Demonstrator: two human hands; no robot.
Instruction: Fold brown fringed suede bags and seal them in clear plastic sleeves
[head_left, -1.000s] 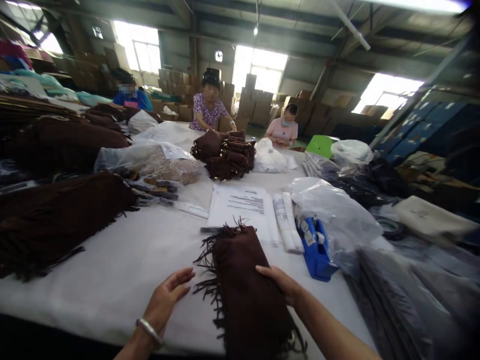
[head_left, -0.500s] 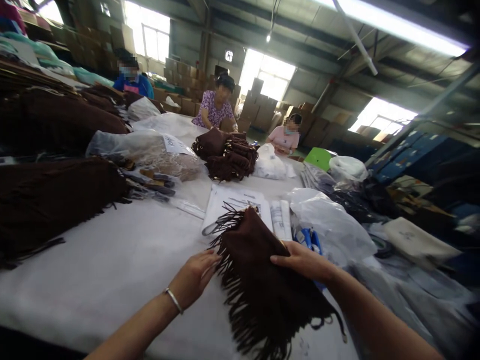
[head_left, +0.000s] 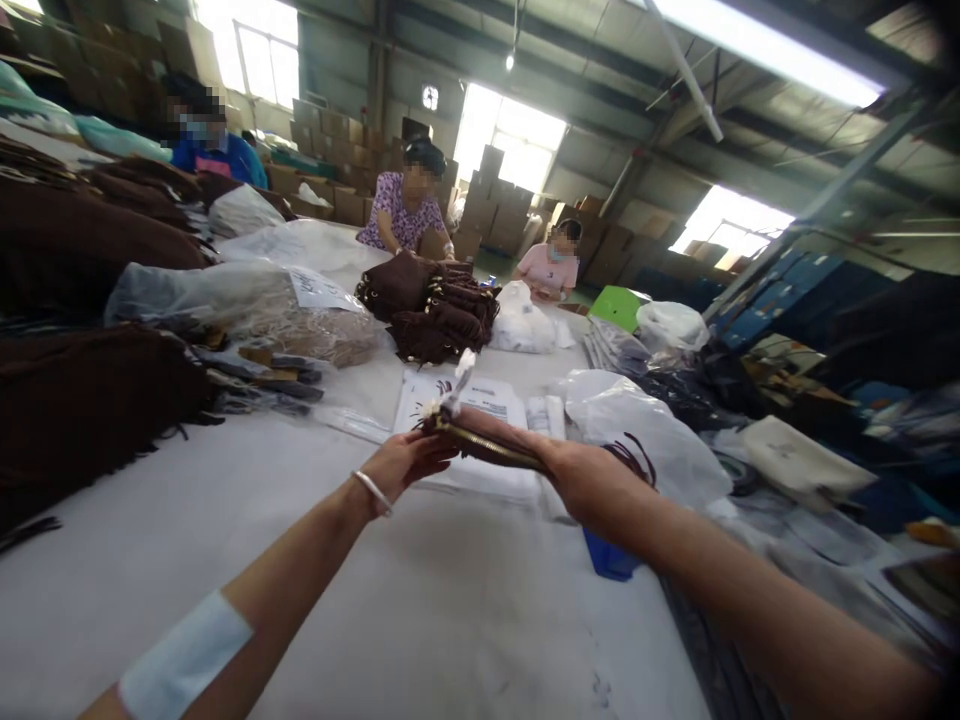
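A dark brown fringed bag (head_left: 495, 425) is held up over the white table, its gold zipper edge turned toward me. My left hand (head_left: 405, 462) has its fingers closed around the bag's left end, near the zipper's end. My right hand (head_left: 581, 468) grips the opposite end, with a few fringe strands sticking out behind it. A small whitish piece (head_left: 463, 378), too blurred to name, rises from the left end. Behind the bag lies a stack of printed white plastic bags (head_left: 495, 400). Most of the bag's body and fringe is hidden behind the zipper edge and my hands.
Brown fringed bags lie piled at left (head_left: 90, 410) and mid-table (head_left: 431, 305). A clear plastic sack (head_left: 247, 310) sits between them. Crumpled plastic (head_left: 637, 420) and a blue object (head_left: 611, 553) are at right. Several people work across the table (head_left: 465, 590).
The bag has been lifted and turned from fringe hanging toward me to zipper edge facing me. My left hand has moved from the fringe to the zipper's end. The view has shifted slightly right.
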